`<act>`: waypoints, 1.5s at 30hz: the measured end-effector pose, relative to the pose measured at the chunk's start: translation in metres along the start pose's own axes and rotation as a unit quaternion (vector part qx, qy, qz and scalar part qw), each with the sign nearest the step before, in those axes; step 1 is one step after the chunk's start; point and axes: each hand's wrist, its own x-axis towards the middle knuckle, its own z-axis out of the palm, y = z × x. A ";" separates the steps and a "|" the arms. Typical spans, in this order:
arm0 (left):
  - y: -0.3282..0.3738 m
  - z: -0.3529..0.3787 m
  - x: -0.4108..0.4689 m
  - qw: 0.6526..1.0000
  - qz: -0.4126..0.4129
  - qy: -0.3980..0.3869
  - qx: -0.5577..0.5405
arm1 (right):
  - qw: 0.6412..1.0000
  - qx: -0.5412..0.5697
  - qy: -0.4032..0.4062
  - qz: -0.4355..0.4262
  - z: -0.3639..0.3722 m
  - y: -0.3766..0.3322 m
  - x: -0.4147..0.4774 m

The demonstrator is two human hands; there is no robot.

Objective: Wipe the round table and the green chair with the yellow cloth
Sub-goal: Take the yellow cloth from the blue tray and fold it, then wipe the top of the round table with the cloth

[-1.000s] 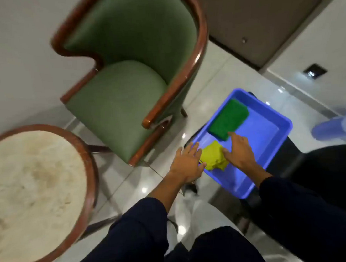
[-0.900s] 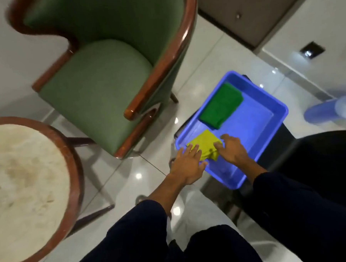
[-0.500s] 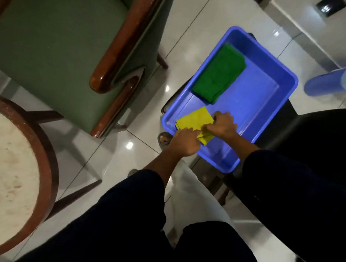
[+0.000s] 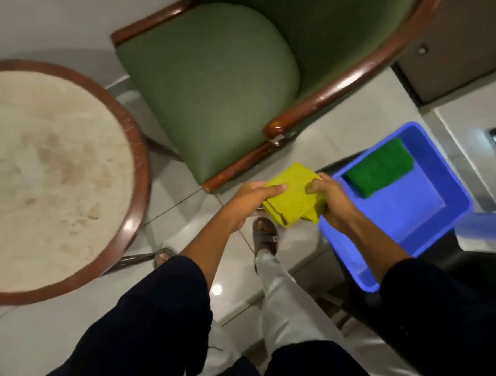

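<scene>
A folded yellow cloth [image 4: 291,195] is held in the air over the floor, just left of the blue tub. My left hand [image 4: 250,200] grips its left edge and my right hand [image 4: 332,200] grips its right side. The round table [image 4: 50,175], with a stained pale top and a brown wooden rim, stands at the left. The green chair [image 4: 209,83], padded with a curved wooden frame, stands beyond my hands at the top middle.
A blue plastic tub [image 4: 432,227] at the right holds a folded green cloth [image 4: 379,168]. My sandalled feet [image 4: 265,234] stand on the glossy tiled floor below my hands. A dark surface lies at the lower right, and a pale blue object [image 4: 484,230] beside the tub.
Both hands have lifted the yellow cloth out of the blue tub and carried it left, over the floor. The view has swung left, so the table and chair seat show more fully.
</scene>
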 end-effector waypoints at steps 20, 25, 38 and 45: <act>-0.122 -0.440 -0.053 0.654 0.069 0.563 0.500 | 0.660 -0.634 0.065 -0.397 0.408 0.158 0.062; -0.134 -0.457 -0.039 0.629 0.072 0.581 0.512 | 0.679 -0.615 0.140 -0.375 0.418 0.136 0.099; -0.130 -0.453 -0.041 0.634 0.055 0.583 0.505 | 0.617 -0.653 0.056 -0.435 0.538 -0.022 0.200; -0.130 -0.457 -0.039 0.604 0.075 0.607 0.511 | 0.507 -0.675 -0.127 -0.521 0.576 0.006 0.180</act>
